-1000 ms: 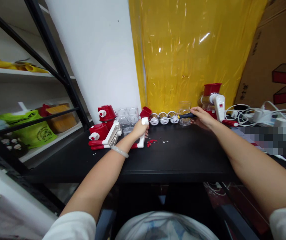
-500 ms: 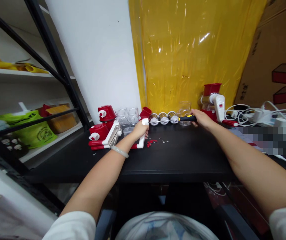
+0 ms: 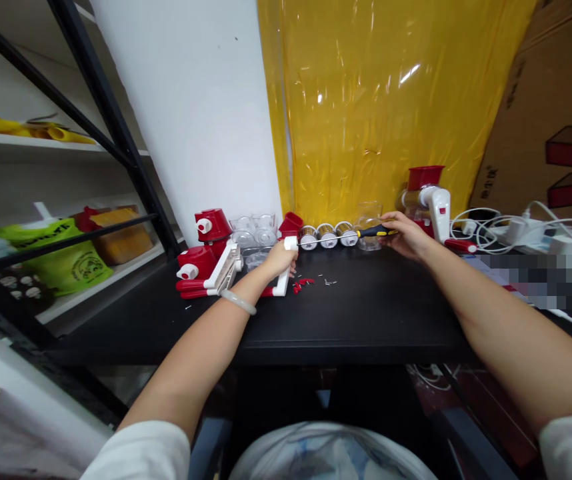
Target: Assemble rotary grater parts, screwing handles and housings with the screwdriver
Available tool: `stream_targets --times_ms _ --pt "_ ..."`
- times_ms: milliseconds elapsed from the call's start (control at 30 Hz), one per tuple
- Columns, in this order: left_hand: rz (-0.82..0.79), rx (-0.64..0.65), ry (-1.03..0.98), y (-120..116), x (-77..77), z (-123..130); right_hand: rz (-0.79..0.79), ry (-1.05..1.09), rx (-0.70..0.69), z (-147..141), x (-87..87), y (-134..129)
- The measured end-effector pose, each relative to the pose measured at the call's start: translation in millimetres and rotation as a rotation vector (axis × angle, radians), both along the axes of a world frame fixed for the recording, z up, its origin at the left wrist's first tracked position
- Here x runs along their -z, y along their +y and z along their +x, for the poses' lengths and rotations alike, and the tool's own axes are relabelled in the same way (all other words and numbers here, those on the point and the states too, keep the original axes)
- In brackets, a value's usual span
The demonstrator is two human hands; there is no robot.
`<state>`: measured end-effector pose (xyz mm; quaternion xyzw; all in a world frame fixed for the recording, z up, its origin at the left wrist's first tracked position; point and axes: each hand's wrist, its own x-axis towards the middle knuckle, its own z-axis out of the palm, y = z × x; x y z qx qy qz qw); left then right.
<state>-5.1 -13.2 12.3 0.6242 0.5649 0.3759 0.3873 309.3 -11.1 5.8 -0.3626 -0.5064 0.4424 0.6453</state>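
Note:
My left hand (image 3: 280,259) is closed round a white crank handle (image 3: 283,283) with a red grip, held near the table's middle. In my right hand (image 3: 403,235) is a long screwdriver (image 3: 375,231) with a black and yellow handle. Its thin shaft lies level, and the tip meets the white end of the crank handle. Below, small red pieces (image 3: 304,285) and several tiny screws (image 3: 329,282) lie on the black table (image 3: 356,327). Behind the shaft sit three drum graters (image 3: 327,236) in a row.
At left stand red grater bodies (image 3: 212,225), more white-and-red handles (image 3: 216,277) and clear plastic parts (image 3: 253,230). An assembled rotary grater (image 3: 431,200) stands at back right, beside tangled white cables (image 3: 496,227). A black-framed shelf (image 3: 131,167) rises at left.
The fingers of my right hand have loosened and shifted round the screwdriver handle, which has turned. My left hand and the crank handle stay in place.

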Motion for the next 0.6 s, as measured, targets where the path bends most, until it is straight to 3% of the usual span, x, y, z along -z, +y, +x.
stream_targets --times_ms 167,300,600 --pt "0.014 -0.019 0.02 -1.4 -0.5 0.4 -0.08 -0.214 0.153 6.1 10.1 15.6" --pt "0.019 -0.027 0.021 -2.1 -1.0 0.0 0.001 -0.386 0.18 8.3 14.6 17.2" --pt "0.014 -0.033 0.002 1.1 -0.6 -1.1 -0.057 -0.03 0.043 -2.1 4.5 4.0"
